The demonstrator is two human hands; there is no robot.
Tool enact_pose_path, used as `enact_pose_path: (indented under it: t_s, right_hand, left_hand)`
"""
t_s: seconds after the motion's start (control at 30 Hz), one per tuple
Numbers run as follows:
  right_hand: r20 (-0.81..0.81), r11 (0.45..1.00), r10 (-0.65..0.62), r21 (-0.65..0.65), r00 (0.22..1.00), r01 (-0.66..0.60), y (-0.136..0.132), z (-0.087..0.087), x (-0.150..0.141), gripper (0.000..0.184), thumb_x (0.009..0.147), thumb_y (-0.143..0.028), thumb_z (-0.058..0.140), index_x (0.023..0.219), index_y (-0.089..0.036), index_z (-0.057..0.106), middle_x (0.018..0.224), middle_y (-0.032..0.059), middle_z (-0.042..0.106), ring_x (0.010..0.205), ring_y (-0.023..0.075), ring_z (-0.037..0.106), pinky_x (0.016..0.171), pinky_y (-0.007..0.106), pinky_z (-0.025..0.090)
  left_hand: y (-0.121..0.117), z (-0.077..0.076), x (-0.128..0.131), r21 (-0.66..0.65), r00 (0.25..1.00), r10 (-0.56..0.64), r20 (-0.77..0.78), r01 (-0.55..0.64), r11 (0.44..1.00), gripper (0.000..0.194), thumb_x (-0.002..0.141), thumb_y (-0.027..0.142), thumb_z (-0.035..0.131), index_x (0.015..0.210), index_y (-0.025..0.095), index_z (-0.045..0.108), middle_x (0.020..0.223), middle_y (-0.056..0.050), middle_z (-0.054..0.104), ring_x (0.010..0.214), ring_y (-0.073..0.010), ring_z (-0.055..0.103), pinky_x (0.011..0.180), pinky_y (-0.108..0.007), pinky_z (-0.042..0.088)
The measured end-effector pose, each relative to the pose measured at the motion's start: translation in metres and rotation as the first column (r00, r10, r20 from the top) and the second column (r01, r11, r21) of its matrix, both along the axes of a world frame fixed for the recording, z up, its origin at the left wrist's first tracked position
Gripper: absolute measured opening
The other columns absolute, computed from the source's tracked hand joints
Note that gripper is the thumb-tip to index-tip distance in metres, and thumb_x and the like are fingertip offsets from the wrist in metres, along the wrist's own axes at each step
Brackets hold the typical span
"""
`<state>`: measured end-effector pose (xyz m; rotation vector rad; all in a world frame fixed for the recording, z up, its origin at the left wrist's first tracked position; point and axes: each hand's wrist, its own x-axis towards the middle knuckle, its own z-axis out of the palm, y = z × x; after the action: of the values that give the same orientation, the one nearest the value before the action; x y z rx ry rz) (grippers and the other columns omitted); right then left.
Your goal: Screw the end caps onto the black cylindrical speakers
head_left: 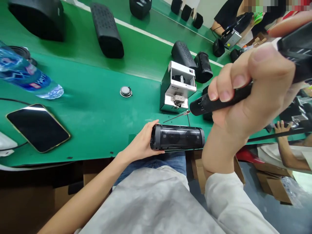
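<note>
My left hand (142, 143) grips the left end of a black cylindrical speaker (177, 138) lying on its side at the near edge of the green bench (97, 107). My right hand (253, 87) is raised close to the camera, fingers wrapped round a black electric screwdriver (219, 100). Its thin bit (176, 117) points down and left, ending just above the speaker. Behind the bit stands a small white and grey box-shaped machine (177, 86).
A phone (37, 127) lies face up at the left, with a water bottle (26, 76) behind it. A small round speaker driver (125, 91) sits mid-bench. Several black speakers (107, 31) lie further back. Another person's hand (282, 128) shows at the right; cardboard boxes (273, 187) stand below.
</note>
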<state>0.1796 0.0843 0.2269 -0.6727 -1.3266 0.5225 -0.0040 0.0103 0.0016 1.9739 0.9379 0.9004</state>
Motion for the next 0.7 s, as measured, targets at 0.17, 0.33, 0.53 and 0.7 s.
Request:
enact_pose_path:
  t_s: [0.17, 0.33, 0.53, 0.7]
  right_hand:
    - [-0.030, 0.999, -0.025, -0.044, 0.999, 0.024, -0.004, 0.001, -0.018, 0.026, 0.093, -0.026, 0.067, 0.118, -0.036, 0.068, 0.081, -0.0033, 0.053, 0.045, 0.0126, 0.040, 0.040, 0.031, 0.041]
    - [0.031, 0.996, -0.004, 0.085, 1.000, 0.002, -0.008, 0.004, -0.040, 0.017, 0.087, -0.019, 0.066, 0.096, -0.034, 0.065, 0.064, -0.0060, 0.028, 0.040, 0.0145, 0.029, 0.036, 0.032, 0.028]
    - [0.165, 1.000, 0.002, -0.026, 0.986, 0.003, -0.020, 0.005, -0.041, 0.008, 0.098, -0.030, 0.068, 0.097, -0.037, 0.063, 0.068, -0.0028, 0.039, 0.043, 0.0164, 0.038, 0.039, 0.035, 0.038]
    - [0.133, 0.979, 0.125, -0.176, 0.983, -0.101, -0.022, 0.008, -0.039, 0.021, 0.093, -0.037, 0.082, 0.105, -0.043, 0.067, 0.071, -0.0038, 0.055, 0.043, 0.0171, 0.047, 0.038, 0.036, 0.044]
  left_hand:
    - [-0.001, -0.001, 0.000, 0.021, 1.000, 0.003, 0.018, -0.004, 1.000, 0.130, 0.080, 0.047, 0.101, 0.176, 0.029, 0.014, 0.169, -0.025, 0.046, 0.158, -0.0472, 0.052, 0.127, -0.070, 0.049]
    - [-0.002, -0.003, 0.001, 0.051, 1.000, 0.005, 0.025, -0.006, 0.999, 0.135, 0.080, 0.049, 0.101, 0.178, 0.029, 0.011, 0.169, -0.025, 0.046, 0.159, -0.0476, 0.051, 0.129, -0.069, 0.048]
    - [-0.004, -0.007, 0.001, 0.046, 0.999, -0.002, 0.034, 0.000, 0.999, 0.149, 0.080, 0.045, 0.101, 0.180, 0.030, -0.008, 0.171, -0.027, 0.045, 0.159, -0.0480, 0.051, 0.128, -0.070, 0.048]
    - [-0.003, -0.006, 0.000, 0.048, 1.000, 0.005, 0.029, -0.006, 0.999, 0.150, 0.080, 0.043, 0.102, 0.180, 0.031, -0.008, 0.171, -0.026, 0.046, 0.159, -0.0488, 0.051, 0.127, -0.072, 0.047]
